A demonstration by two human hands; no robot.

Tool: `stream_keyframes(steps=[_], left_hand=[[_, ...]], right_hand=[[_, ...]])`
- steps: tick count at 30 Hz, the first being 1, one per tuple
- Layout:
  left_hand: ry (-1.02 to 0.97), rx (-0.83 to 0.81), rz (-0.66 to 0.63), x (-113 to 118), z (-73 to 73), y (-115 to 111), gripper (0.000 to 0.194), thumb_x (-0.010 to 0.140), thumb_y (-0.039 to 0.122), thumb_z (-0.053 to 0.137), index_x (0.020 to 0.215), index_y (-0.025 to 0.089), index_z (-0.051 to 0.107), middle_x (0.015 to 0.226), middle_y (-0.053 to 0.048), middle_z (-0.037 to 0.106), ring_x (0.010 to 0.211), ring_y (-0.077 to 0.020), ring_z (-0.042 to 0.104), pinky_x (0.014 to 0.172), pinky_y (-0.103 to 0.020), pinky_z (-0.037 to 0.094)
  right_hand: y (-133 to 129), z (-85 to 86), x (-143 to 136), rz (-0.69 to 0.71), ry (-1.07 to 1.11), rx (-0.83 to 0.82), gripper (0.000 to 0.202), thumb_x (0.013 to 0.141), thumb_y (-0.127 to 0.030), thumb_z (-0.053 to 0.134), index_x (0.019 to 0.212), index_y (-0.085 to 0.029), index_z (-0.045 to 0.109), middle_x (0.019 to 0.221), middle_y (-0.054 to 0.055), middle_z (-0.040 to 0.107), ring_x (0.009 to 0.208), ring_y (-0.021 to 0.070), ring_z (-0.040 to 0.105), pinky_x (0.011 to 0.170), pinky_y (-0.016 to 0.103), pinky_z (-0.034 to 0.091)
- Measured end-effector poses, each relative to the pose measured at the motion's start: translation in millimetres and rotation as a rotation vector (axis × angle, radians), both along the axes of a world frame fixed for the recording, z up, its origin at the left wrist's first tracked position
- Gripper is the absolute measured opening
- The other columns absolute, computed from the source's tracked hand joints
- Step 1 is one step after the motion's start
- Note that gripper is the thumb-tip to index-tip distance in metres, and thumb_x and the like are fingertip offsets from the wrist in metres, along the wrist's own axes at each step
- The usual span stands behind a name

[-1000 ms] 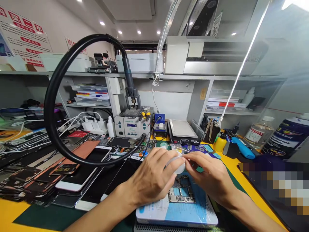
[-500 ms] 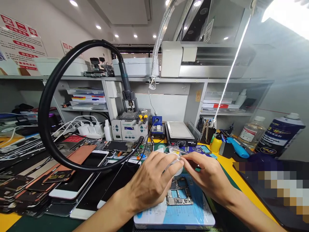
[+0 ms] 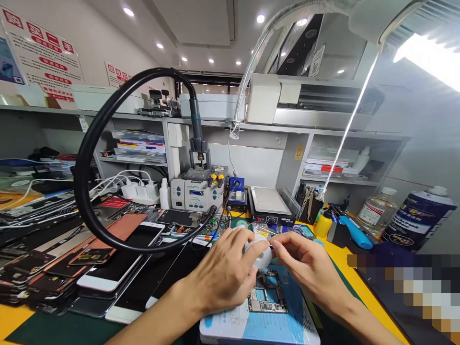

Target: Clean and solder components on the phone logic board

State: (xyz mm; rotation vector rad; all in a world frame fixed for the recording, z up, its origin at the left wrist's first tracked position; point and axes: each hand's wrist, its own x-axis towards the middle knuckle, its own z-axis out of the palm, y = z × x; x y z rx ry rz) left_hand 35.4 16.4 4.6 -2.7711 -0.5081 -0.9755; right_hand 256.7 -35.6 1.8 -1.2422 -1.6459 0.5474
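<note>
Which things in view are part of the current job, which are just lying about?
Apparently in use:
white round item, in the left hand
circuit board
blue-and-white box under the board

Apparently idle:
white-edged phone
yellow bottle
dark-blue can

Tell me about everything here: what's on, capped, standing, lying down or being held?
Spool: held
Left hand: closed on the spool
Right hand: at the spool's edge, grip unclear
Board: lying flat on the box
Lamp: lit
Hose: looped
Can: standing, capped
Clear bottle: standing, capped
</note>
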Motion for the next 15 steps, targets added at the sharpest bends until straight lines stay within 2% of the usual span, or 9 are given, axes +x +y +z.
stream_keyframes(steps=[4, 8, 12, 15], left_hand=[[0.010, -0.109, 0.002, 0, 2.9, -1, 0.048, 0.089, 0.009, 0.056, 0.137, 0.017, 0.051, 0.116, -0.013, 0.059, 0.102, -0.0300, 0.057, 0.088, -0.049, 0.055], [-0.004, -0.182, -0.002, 1, 6.0, -3, 0.044, 0.087, 0.011, 0.062, 0.130, 0.018, 0.055, 0.116, -0.010, 0.060, 0.105, -0.0267, 0.058, 0.091, -0.043, 0.055], [-0.034, -0.244, -0.024, 1, 7.4, -3, 0.041, 0.088, 0.012, 0.063, 0.128, 0.018, 0.058, 0.119, -0.010, 0.061, 0.110, -0.0264, 0.057, 0.097, -0.042, 0.054], [-0.074, -0.280, -0.026, 1, 8.5, -3, 0.037, 0.090, 0.013, 0.062, 0.126, 0.017, 0.061, 0.120, -0.009, 0.062, 0.112, -0.0273, 0.055, 0.099, -0.043, 0.052]], right_hand=[[2, 6.4, -5, 0.015, 0.162, -0.101, 0.038, 0.094, -0.058, 0.069, 0.090, -0.022, 0.078, 0.093, 0.007, 0.079, 0.075, 0.0197, 0.069, 0.072, 0.030, 0.060], [4, 14.8, -8, 0.019, 0.310, -0.195, 0.045, 0.081, -0.064, 0.081, 0.082, -0.018, 0.080, 0.086, 0.009, 0.078, 0.076, 0.0205, 0.071, 0.072, 0.030, 0.062], [7, 13.8, -5, 0.012, 0.467, -0.270, 0.050, 0.071, -0.065, 0.089, 0.078, -0.017, 0.079, 0.078, 0.007, 0.076, 0.071, 0.0193, 0.071, 0.072, 0.031, 0.063], [8, 11.5, -3, 0.013, 0.565, -0.313, 0.048, 0.068, -0.062, 0.093, 0.078, -0.017, 0.079, 0.079, 0.006, 0.076, 0.072, 0.0188, 0.071, 0.074, 0.032, 0.064]])
